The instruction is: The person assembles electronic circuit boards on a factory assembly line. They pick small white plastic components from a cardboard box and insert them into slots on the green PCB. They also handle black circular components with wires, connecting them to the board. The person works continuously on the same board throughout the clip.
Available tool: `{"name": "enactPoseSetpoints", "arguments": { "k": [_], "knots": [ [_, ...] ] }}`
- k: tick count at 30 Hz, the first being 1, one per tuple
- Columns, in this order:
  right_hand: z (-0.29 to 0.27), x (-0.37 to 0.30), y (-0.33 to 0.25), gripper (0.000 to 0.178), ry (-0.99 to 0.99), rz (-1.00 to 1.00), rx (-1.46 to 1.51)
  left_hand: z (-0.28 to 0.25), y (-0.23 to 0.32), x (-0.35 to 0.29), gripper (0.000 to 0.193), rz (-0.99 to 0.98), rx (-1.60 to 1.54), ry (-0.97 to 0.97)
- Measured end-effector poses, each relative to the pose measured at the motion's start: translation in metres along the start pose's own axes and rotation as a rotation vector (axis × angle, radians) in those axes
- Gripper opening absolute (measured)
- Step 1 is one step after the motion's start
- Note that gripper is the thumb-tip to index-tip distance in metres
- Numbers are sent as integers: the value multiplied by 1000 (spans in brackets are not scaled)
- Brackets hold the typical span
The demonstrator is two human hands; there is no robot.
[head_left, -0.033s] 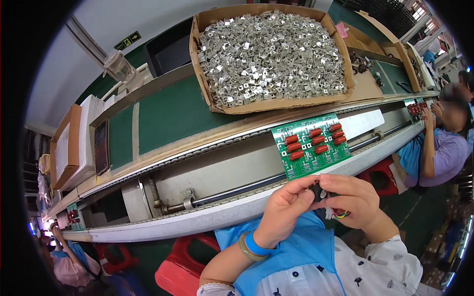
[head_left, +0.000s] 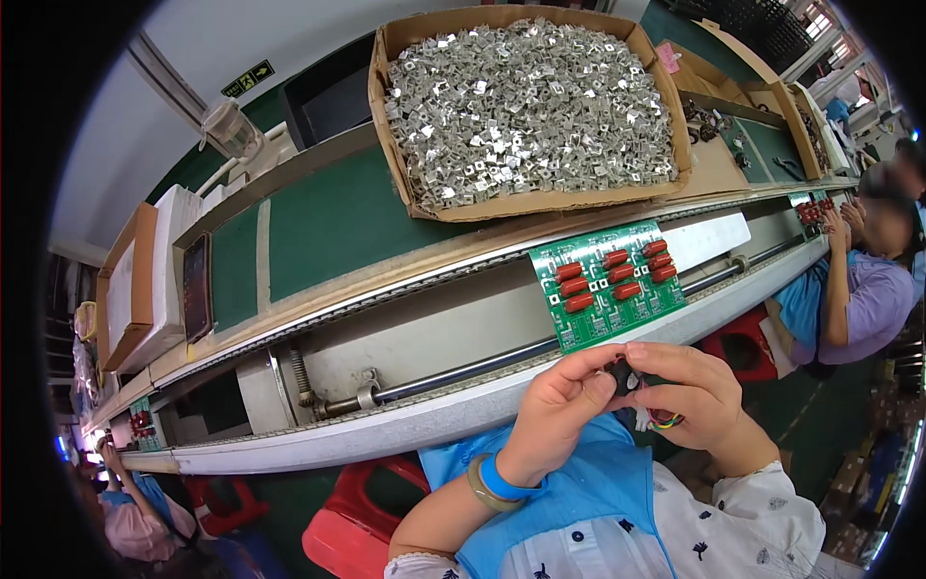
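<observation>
Here, the fingers of my left hand are closed, thumb against forefinger, on a small dark part that they mostly cover, so its full shape is hidden. The fingers of my right hand are closed on it from the other side, their tips meeting my left ones. A thin bundle of red, yellow and green wires loops below my right fingers, beside a small whitish connector. The part is held up in front of my body, just beside the near edge of a rectangular green circuit board that lies across a long pale metal conveyor. Glossy red oblong components stand on that board in three columns. Beyond the conveyor, a brown cardboard box full of small silvery metal pieces sits on the green tabletop. A bright blue band circles my left wrist.
</observation>
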State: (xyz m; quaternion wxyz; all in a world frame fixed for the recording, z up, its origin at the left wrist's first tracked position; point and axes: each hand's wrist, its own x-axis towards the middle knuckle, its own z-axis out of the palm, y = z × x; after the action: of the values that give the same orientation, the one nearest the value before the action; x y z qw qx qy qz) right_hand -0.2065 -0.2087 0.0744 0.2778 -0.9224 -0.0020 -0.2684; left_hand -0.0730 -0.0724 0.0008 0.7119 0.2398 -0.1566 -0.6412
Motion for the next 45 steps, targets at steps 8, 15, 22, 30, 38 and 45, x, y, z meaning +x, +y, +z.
{"name": "enactPoseSetpoints", "arguments": {
  "k": [8, 15, 22, 30, 38, 45],
  "knots": [
    [1, -3, -3, 30, -25, 35, -92, -3, -15, -3, 36, -17, -102, 18],
    [-3, -4, -1, 26, -117, 37, -160, -1, -21, -2, 35, -46, -86, 97],
    [-2, -7, 11, 26, -99, 6, -211, 5, -3, -5, 36, -118, 136, 207],
    [27, -9, 41, 26, -114, 88, -318, -20, 18, -6, 38, 540, 1877, 207],
    [38, -3, 44, 28, -189, 29, -422, -31, 13, -6, 42, 540, 1949, 190],
    [40, 6, 40, 32, -232, 41, -467, -33, 14, -7, 41, 539, 1971, 182]
  ]
}}
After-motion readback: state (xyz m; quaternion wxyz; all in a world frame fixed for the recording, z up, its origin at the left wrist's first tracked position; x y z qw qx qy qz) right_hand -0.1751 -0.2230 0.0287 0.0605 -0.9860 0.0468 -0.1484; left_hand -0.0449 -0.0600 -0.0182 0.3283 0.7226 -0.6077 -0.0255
